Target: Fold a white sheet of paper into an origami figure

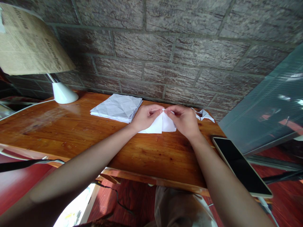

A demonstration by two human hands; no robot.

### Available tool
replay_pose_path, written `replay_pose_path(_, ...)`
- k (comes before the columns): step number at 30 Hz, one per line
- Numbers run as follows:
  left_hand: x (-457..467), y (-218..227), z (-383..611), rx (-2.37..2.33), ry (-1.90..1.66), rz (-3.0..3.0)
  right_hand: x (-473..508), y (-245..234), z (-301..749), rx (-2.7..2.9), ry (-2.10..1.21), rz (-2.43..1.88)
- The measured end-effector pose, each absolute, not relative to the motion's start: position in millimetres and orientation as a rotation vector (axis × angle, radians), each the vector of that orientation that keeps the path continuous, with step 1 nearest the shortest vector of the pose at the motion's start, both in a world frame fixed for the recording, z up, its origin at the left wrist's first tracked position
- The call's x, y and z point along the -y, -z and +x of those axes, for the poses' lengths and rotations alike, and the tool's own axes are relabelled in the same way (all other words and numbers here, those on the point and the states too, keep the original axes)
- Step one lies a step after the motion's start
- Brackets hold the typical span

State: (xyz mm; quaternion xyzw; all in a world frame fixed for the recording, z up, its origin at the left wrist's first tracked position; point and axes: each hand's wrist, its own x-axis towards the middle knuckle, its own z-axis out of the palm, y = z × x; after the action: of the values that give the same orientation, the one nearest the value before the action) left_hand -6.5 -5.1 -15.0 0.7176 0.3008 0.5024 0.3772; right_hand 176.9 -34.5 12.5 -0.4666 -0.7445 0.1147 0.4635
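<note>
On desk (71, 132) | L hand (144, 117) + R hand (184, 121) pinching folded paper (161, 124) btwn fingertips

White folded paper (158, 125); orange-brown table (71, 132); black phone (241, 167).

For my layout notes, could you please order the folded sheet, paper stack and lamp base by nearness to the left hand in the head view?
1. Folded sheet: held in the left hand.
2. Paper stack: just to its left.
3. Lamp base: far left, by the wall.
</note>
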Motion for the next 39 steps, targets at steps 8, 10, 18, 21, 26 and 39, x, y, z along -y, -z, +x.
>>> replay_pose_path(8, 6.1, 14.1, -6.5, -0.769, -1.285, 1.843, 37.0, -13.8, 175.7, 1.795, -0.314, -1.158)
replay_pose_path(10, 6.7, 13.2, -6.7, -0.763, -1.283, 1.840, 37.5, -13.5, 175.3, 1.777, -0.331, -1.160)
replay_pose_path(18, 5.4, 12.6, -6.8, -0.711, -1.288, 1.823, 36.0, -12.6, 174.4, 1.767, -0.362, -1.151)
replay_pose_path(21, 5.4, 13.4, -6.5, -0.666, -1.232, 1.798, 35.0, -11.9, 174.7, 1.763, -0.369, -1.149)
replay_pose_path(26, 8.3, 12.5, -5.2, -0.673, -1.112, 1.760, 35.4, -11.9, 174.6, 1.767, -0.349, -1.163)
replay_pose_path(39, 7.6, 13.9, -4.4, -0.824, -1.077, 1.830, 34.7, -9.4, 173.1, 1.809, -0.296, -1.163)
